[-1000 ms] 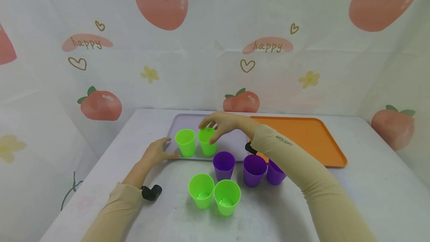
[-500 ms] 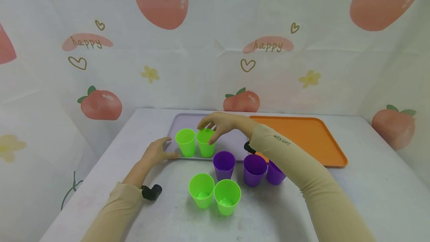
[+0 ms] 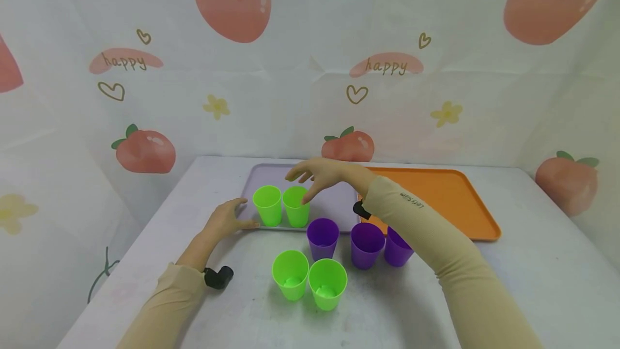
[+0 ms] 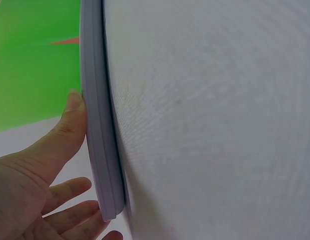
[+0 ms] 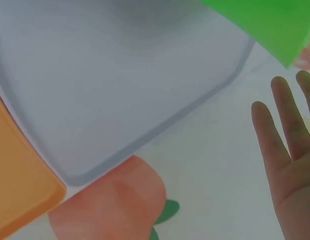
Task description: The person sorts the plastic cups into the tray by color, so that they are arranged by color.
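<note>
Two bright green cups stand upright side by side on the lilac tray (image 3: 334,206): the left cup (image 3: 267,206) and the right cup (image 3: 294,210). Just above the right cup, my right hand (image 3: 323,171) hovers with spread fingers and holds nothing. In the right wrist view its straight fingers (image 5: 290,127) are apart from the green cup (image 5: 275,25). My left hand (image 3: 226,216) rests at the tray's near left corner. The left wrist view has its thumb tip on the tray rim (image 4: 97,115), the fingers loosely extended by the corner.
In front of the trays stand three purple cups, the left (image 3: 323,238), the middle (image 3: 366,246) and the right (image 3: 397,249), partly behind the right sleeve. Two more green cups (image 3: 290,274) stand nearer. An orange tray (image 3: 436,193) lies at right, against the lilac one.
My right hand has let go of the right green cup on the lilac tray and risen slightly off its rim. That cup shifted slightly left earlier. The left hand has not moved.
</note>
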Demonstrator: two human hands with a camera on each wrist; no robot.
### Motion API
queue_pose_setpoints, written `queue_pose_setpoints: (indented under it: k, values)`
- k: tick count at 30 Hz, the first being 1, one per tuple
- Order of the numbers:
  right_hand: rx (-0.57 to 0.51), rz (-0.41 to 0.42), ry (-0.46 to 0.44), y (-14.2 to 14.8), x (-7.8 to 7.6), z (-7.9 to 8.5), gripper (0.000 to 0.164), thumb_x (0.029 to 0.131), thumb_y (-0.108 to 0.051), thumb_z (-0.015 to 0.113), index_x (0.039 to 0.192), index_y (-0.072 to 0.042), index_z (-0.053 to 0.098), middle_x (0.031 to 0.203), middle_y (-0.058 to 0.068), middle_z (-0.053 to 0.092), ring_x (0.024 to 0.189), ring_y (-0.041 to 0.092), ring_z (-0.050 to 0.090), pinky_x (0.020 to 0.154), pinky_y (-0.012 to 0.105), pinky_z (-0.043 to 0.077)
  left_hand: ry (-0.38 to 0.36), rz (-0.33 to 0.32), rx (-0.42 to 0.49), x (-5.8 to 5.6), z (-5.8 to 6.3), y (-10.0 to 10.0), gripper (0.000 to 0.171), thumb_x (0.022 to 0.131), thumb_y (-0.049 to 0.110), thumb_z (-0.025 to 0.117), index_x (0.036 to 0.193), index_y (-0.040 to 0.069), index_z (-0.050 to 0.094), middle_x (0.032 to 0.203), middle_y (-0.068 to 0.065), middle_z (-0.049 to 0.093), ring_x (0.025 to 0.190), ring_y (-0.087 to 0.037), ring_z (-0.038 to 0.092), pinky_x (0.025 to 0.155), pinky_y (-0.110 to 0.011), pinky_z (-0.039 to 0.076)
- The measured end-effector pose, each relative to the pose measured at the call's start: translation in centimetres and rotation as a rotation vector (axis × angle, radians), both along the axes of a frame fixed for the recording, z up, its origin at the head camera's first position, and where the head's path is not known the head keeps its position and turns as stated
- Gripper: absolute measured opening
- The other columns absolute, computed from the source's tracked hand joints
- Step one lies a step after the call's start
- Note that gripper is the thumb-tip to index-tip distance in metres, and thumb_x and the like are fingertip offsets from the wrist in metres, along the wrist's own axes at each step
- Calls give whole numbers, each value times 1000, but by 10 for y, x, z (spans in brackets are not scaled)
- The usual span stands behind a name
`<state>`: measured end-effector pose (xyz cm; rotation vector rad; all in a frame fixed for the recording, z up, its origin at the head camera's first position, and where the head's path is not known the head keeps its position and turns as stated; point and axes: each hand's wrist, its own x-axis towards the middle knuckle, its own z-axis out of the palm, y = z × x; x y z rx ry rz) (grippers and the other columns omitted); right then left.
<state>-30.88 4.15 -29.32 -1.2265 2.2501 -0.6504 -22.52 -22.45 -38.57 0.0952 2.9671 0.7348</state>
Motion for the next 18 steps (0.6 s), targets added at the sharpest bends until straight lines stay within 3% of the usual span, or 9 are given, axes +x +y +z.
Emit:
queue_pose_setpoints:
  k: [11, 18]
  values:
    - [-144, -67, 113, 27, 4, 24, 46, 86, -19, 67, 128, -7, 54, 129, 12, 58, 116, 26, 60, 102, 43, 47, -6, 0, -2, 1, 1, 1, 81, 73, 35, 78, 134, -5, 43, 139, -30, 41, 131, -48, 35, 109, -56, 33]
    - [-208, -100, 166, 44, 16, 33, 42, 86, -19, 67, 125, -7, 57, 123, 11, 62, 109, 23, 63, 97, 39, 51, -2, -3, 3, 1, 1, 1, 81, 73, 35, 78, 134, -5, 43, 139, -30, 41, 130, -48, 36, 108, -56, 34]
